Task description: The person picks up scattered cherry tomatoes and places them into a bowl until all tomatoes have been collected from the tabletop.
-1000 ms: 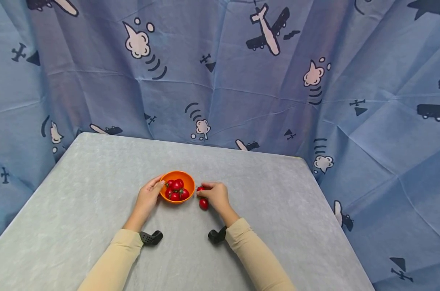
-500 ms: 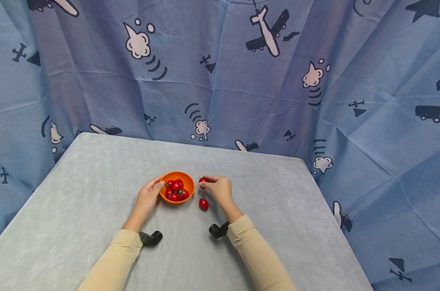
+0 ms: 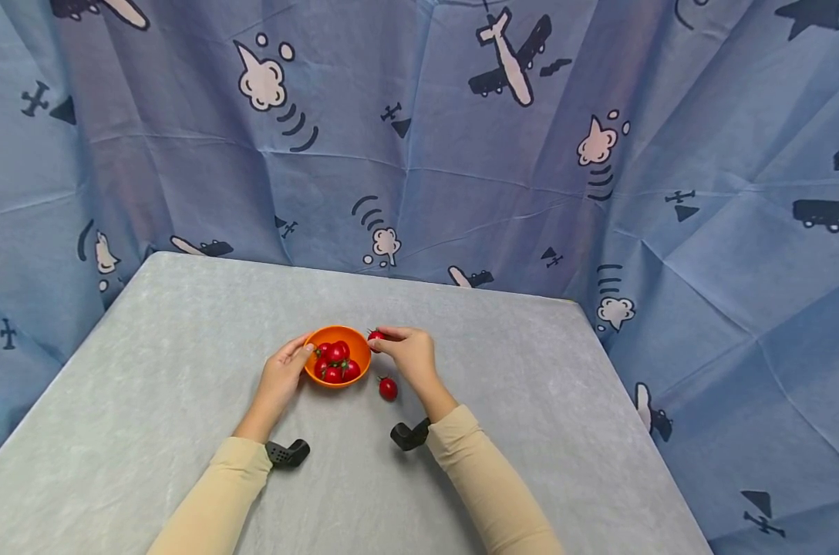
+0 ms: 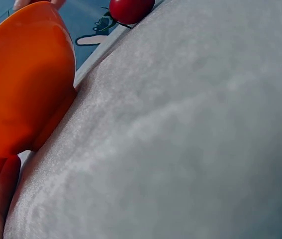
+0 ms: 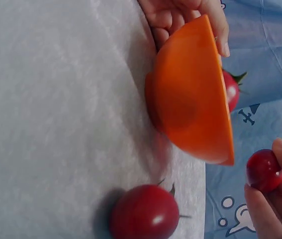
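Observation:
An orange bowl (image 3: 355, 341) stands on the table with several red cherry tomatoes (image 3: 337, 352) inside, some with green stems. My left hand (image 3: 282, 374) grips its left side, thumb over the rim and fingers along the outer wall. Beside the bowl's right rim, my right hand (image 3: 414, 361) pinches one cherry tomato (image 5: 264, 170) between thumb and fingers; the right wrist view shows it raised to about rim height, off the table. Another cherry tomato (image 3: 388, 388) lies on the table just right of the bowl, below the right hand.
The table (image 3: 183, 347) has a light grey cloth cover. Behind it hangs a blue curtain (image 3: 419, 154) printed with airplanes. Black devices are strapped at the left wrist (image 3: 288, 454) and right wrist (image 3: 409, 436).
My right hand has lifted one cherry tomato from beside the other, moved it away from me, then left to the bowl's rim. The left hand and bowl stay put.

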Demonstrator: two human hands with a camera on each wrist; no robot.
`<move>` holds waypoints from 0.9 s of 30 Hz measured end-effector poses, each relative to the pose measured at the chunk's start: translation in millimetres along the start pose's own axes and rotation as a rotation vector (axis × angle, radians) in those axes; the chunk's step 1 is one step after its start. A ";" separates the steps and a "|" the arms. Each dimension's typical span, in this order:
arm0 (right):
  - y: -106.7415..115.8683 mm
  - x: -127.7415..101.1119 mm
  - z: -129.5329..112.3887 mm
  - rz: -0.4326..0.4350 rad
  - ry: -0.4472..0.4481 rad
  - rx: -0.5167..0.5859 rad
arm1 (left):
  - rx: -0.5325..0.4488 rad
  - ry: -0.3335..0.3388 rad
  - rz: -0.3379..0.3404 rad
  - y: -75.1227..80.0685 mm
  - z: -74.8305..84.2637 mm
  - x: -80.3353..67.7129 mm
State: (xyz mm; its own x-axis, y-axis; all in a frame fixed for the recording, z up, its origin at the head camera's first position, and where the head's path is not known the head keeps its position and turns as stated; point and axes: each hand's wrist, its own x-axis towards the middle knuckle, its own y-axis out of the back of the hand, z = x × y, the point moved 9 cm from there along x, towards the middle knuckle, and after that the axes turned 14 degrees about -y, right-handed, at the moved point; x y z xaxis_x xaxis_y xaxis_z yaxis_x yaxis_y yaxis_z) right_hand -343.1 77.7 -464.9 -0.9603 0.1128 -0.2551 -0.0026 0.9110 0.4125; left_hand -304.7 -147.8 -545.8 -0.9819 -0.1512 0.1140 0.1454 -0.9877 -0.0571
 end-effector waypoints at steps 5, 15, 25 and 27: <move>-5.4 -1.7 -3.8 0.000 -0.009 -0.015 | 0.003 -0.008 -0.007 0.7 0.4 -0.5; -19.7 -5.9 -10.9 -0.029 0.022 -0.024 | 0.009 0.001 -0.021 1.1 1.5 -2.0; -31.6 -8.7 -12.4 -0.040 0.007 -0.050 | 0.001 0.002 -0.022 0.2 -0.6 -0.5; -32.5 -9.8 -13.4 -0.037 0.014 -0.057 | 0.000 0.004 -0.021 0.1 -1.7 0.1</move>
State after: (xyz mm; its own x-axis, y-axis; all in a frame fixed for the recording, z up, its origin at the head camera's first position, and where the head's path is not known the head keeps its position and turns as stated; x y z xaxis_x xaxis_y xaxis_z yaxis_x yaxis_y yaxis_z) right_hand -337.3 41.7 -464.1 -0.9631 0.0738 -0.2589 -0.0532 0.8904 0.4521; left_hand -304.9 -147.9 -547.5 -0.9852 -0.1302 0.1116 0.1247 -0.9907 -0.0549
